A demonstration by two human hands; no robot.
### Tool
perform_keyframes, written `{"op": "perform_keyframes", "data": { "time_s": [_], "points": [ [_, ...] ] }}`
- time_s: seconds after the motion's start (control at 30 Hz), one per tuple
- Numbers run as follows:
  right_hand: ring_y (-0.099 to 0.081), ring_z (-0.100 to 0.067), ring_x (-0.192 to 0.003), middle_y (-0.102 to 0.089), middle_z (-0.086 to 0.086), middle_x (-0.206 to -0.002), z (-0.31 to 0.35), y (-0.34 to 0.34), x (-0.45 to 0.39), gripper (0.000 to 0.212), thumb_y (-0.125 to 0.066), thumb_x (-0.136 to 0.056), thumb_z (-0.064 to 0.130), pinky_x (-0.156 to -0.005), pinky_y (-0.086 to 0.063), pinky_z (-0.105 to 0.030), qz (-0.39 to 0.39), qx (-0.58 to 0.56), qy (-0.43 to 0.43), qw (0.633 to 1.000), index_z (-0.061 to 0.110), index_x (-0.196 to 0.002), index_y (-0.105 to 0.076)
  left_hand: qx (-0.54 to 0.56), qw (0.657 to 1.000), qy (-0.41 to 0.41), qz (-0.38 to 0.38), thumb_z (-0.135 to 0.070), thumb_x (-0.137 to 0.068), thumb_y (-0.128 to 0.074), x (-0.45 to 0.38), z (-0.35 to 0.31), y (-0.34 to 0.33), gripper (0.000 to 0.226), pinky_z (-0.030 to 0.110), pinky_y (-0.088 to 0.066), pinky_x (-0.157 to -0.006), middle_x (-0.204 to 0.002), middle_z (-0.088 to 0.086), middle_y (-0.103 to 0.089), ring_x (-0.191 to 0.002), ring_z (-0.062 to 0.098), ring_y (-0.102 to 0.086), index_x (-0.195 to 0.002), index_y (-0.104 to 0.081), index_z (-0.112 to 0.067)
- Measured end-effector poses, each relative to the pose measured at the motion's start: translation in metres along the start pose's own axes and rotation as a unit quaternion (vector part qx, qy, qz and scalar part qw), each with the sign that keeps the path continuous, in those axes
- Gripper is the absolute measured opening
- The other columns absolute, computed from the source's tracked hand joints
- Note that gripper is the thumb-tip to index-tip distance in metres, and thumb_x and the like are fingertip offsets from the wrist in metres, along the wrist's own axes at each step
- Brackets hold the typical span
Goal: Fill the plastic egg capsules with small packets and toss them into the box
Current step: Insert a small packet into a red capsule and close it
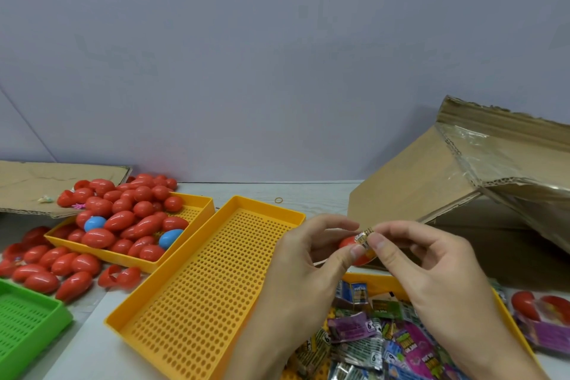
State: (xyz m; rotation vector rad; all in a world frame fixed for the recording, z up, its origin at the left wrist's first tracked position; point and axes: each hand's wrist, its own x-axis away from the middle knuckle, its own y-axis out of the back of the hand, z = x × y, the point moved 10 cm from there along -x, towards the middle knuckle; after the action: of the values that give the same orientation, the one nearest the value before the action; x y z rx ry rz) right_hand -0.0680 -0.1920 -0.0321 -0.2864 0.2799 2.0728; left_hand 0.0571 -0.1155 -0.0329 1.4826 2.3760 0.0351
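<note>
My left hand (311, 253) grips a red egg capsule (357, 251), mostly hidden behind its fingers. My right hand (422, 268) pinches a small folded packet (364, 237) right at the capsule's top, where both thumbs meet. Below my hands a yellow tray (374, 282) holds several colourful packets (370, 336). The open cardboard box (431, 188) lies on its side at the right, just behind my hands.
An empty perforated yellow tray (197, 287) lies in the middle. Another yellow tray (203, 203) at the left is heaped with red and two blue capsules (129, 216). More red capsules (52, 265) lie loose on the table, beside a green tray (27, 324). Flat cardboard (37, 185) sits far left.
</note>
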Motion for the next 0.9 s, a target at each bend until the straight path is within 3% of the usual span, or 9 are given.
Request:
{"op": "perform_keyframes", "data": {
  "time_s": [0.2, 0.33, 0.43, 0.57, 0.67, 0.73, 0.9],
  "points": [
    [-0.068, -0.005, -0.079, -0.073, 0.008, -0.083, 0.001, 0.000, -0.001, 0.014, -0.068, -0.071, 0.038, -0.064, -0.052, -0.013, -0.006, 0.015, 0.021, 1.000, 0.030, -0.080, -0.076, 0.009, 1.000, -0.019, -0.005, -0.013, -0.091, -0.068, 0.000, -0.003, -0.002, 0.008, 0.032, -0.059, -0.087, -0.093, -0.003, -0.076, -0.092, 0.011, -0.073, -0.097, -0.072, -0.016],
    [-0.066, -0.009, -0.090, -0.070, 0.009, -0.096, 0.005, -0.001, 0.002, 0.024, -0.067, -0.070, 0.045, -0.070, -0.054, -0.030, -0.002, 0.042, 0.040, 0.998, 0.034, -0.091, -0.074, 0.036, 0.999, -0.019, -0.015, -0.016, -0.092, -0.067, 0.000, -0.003, 0.000, 0.007, 0.036, -0.059, -0.087, -0.094, 0.000, -0.077, -0.093, 0.015, -0.073, -0.097, -0.072, -0.017],
    [-0.064, -0.010, -0.097, -0.066, 0.014, -0.103, 0.007, -0.005, 0.003, 0.030, -0.071, -0.074, 0.044, -0.072, -0.055, -0.034, 0.003, 0.113, 0.060, 0.992, 0.036, -0.103, -0.068, 0.058, 0.998, -0.017, -0.031, -0.015, -0.092, -0.067, -0.001, -0.003, 0.003, 0.006, 0.039, -0.059, -0.087, -0.094, 0.003, -0.076, -0.093, 0.018, -0.073, -0.096, -0.071, -0.016],
    [-0.061, -0.003, -0.095, -0.062, 0.020, -0.102, 0.014, -0.011, 0.005, 0.038, -0.071, -0.071, 0.045, -0.070, -0.051, -0.021, -0.008, 0.201, 0.100, 0.974, 0.039, -0.108, -0.062, 0.075, 0.996, -0.013, -0.048, -0.008, -0.092, -0.067, -0.001, -0.002, 0.004, 0.006, 0.045, -0.058, -0.087, -0.093, 0.008, -0.076, -0.091, 0.021, -0.073, -0.097, -0.070, -0.009],
    [-0.058, 0.003, -0.093, -0.061, 0.025, -0.097, 0.022, -0.012, 0.007, 0.041, -0.069, -0.068, 0.056, -0.072, -0.046, -0.010, -0.029, 0.224, 0.127, 0.966, 0.045, -0.106, -0.058, 0.087, 0.994, -0.014, -0.062, -0.007, -0.091, -0.068, -0.001, -0.003, 0.004, 0.006, 0.040, -0.059, -0.085, -0.092, 0.008, -0.076, -0.090, 0.020, -0.074, -0.096, -0.069, -0.005],
    [-0.057, 0.007, -0.092, -0.059, 0.027, -0.095, 0.025, -0.012, 0.008, 0.041, -0.058, -0.070, 0.063, -0.074, -0.042, -0.004, -0.041, 0.234, 0.139, 0.961, 0.044, -0.106, -0.057, 0.094, 0.993, -0.017, -0.068, -0.008, -0.089, -0.070, -0.001, -0.004, 0.004, 0.007, 0.035, -0.060, -0.082, -0.090, 0.008, -0.076, -0.088, 0.019, -0.074, -0.094, -0.069, -0.005],
    [-0.055, 0.006, -0.090, -0.059, 0.023, -0.099, 0.023, -0.011, 0.008, 0.040, -0.073, -0.071, 0.041, -0.073, -0.040, -0.003, -0.048, 0.254, 0.144, 0.955, 0.030, -0.109, -0.066, 0.102, 0.991, -0.010, -0.082, -0.009, -0.084, -0.075, -0.001, -0.003, 0.004, 0.012, 0.034, -0.061, -0.079, -0.088, 0.010, -0.075, -0.085, 0.020, -0.074, -0.092, -0.068, -0.003]
  ]
}}
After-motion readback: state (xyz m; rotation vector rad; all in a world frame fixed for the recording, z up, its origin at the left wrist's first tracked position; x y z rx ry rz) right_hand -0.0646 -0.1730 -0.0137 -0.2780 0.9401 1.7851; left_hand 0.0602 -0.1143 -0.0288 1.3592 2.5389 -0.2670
